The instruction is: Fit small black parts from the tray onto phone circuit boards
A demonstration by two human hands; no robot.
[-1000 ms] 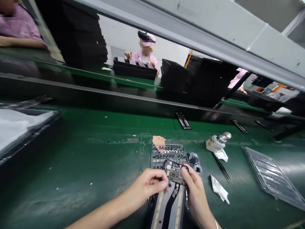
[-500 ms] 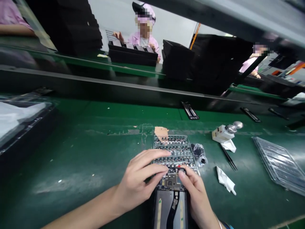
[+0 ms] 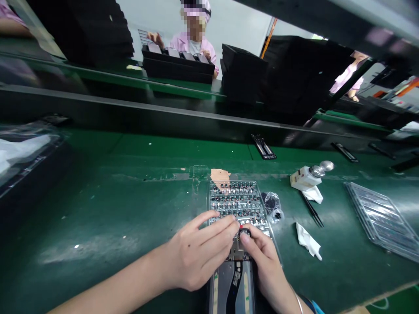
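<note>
Closely, both hands [image 3: 198, 253] crowd the phone's [image 3: 224, 283] upper edge, green bench [image 3: 108, 196] spreading leftward.

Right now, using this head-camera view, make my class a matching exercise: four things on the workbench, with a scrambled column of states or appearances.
Column one:
1. Nearest opened phone
2. Black tweezers
3. Dispenser bottle
4. Component tray

Column two:
A. White-bodied, with a metallic top
B. Transparent, holding rows of small parts
C. Gripped by the right hand
D. Slim and two-pronged, lying on the green bench

Pairs: 1-C, 2-D, 3-A, 4-B.
</note>
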